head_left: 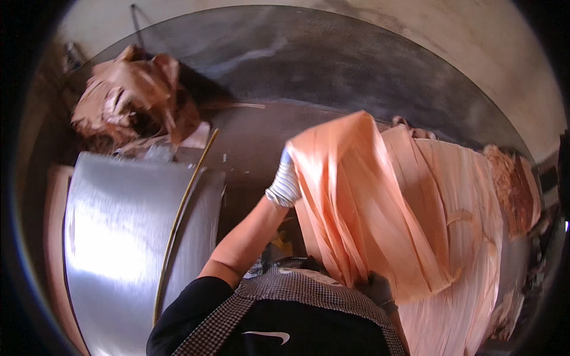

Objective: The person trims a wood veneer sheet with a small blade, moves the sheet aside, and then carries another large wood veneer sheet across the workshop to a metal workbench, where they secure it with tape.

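A thin, peach-coloured sheet [350, 190] with long pleats hangs raised in front of me. My left hand [286, 181], in a striped white glove, is closed on its upper left corner; the fingertips are behind the sheet. Close to my body, my right hand [378, 288] in a dark glove is closed at the sheet's near edge, where the folds gather; its fingers are blurred and partly hidden. Under and to the right of the raised sheet lies a broad pile of similar sheets [475, 207].
To my left stands a curved, shiny metal surface [119, 219] with a thin yellowish rod [181, 219] lying along it. Behind it sits a crumpled heap of brownish-pink sheets [133, 101]. A reddish-brown bundle [513, 190] rests at the far right. A dark wall section [332, 59] curves behind.
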{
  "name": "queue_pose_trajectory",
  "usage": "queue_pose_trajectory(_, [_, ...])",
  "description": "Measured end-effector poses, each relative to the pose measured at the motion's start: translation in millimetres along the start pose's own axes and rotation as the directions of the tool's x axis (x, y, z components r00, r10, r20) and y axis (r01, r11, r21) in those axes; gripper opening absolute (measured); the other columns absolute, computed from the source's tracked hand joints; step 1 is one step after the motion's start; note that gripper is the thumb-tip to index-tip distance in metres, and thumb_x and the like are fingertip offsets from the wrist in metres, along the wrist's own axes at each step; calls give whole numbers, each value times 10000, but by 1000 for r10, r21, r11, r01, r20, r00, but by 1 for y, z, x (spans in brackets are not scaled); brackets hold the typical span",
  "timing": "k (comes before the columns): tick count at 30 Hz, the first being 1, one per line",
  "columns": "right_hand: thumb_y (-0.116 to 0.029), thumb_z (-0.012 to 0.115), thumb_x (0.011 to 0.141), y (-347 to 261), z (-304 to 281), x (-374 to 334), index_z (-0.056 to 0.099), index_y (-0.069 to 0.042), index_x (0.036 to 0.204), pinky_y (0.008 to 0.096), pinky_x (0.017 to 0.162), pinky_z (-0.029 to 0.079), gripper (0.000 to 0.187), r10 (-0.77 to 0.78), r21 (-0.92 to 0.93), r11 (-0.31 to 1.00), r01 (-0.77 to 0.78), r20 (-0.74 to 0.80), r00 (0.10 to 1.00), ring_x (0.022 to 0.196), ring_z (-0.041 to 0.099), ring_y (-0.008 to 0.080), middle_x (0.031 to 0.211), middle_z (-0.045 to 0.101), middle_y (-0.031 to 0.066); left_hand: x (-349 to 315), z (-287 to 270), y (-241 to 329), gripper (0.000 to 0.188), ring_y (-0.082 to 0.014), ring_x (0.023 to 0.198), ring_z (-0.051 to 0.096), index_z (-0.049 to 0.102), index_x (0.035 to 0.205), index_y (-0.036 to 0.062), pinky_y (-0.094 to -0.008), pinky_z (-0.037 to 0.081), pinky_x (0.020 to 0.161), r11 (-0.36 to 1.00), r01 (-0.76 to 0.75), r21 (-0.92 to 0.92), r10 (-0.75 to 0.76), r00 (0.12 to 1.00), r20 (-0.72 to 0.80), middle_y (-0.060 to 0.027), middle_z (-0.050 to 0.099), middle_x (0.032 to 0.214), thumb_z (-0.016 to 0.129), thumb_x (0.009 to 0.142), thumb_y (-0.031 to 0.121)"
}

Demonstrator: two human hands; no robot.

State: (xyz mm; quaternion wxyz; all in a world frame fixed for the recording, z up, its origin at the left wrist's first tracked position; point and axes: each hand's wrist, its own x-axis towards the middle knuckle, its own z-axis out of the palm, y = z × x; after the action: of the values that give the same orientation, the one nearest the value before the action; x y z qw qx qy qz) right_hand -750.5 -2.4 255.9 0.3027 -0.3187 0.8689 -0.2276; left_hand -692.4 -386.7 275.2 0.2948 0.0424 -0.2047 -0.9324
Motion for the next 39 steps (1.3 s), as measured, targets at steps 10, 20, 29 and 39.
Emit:
queue_pose_trajectory(10, [-270, 610, 788, -116, -62, 198, 552, -63, 968, 437, 615, 493, 281, -68, -341, 936, -92, -429, 901, 730, 624, 344, 769, 632, 162, 255, -72, 103, 425, -174, 1130, 483, 432, 1290, 95, -335, 408, 986, 896, -185, 402, 148, 981, 123, -49, 507, 1254, 469, 944, 338])
queue_pose_trajectory(20, [-199, 543, 826, -229, -115, 459, 508, -93, 1035, 396, 531, 490, 237, -398, -608, 794, 20, -494, 773, 658, 638, 271, 751, 623, 93, 421, -202, 247, 542, -226, 1159, 466, 405, 1310, 26, -388, 367, 1009, 809, -254, 530, 282, 959, 29, -114, 484, 1281, 440, 929, 411])
queue_pose_trajectory(29, [-160, 512, 825, -365, -120, 647, 492, -96, 992, 365, 446, 492, 179, -525, -653, 736, 178, -385, 759, 607, 649, 214, 745, 610, 60, 502, -200, 392, 468, -262, 1249, 408, 368, 1344, 31, -428, 304, 1078, 791, -310, 528, 420, 902, -101, -122, 397, 1387, 371, 952, 286])
queue_pose_trajectory(39, [-201, 541, 819, -528, -37, 816, 563, -112, 891, 372, 444, 482, 117, -641, -731, 646, 222, -361, 678, 628, 645, 203, 748, 612, 51, 572, -340, 575, 444, -263, 1184, 470, 415, 1314, 13, -405, 367, 1030, 618, -283, 734, 482, 873, -70, -121, 447, 1333, 409, 938, 249])
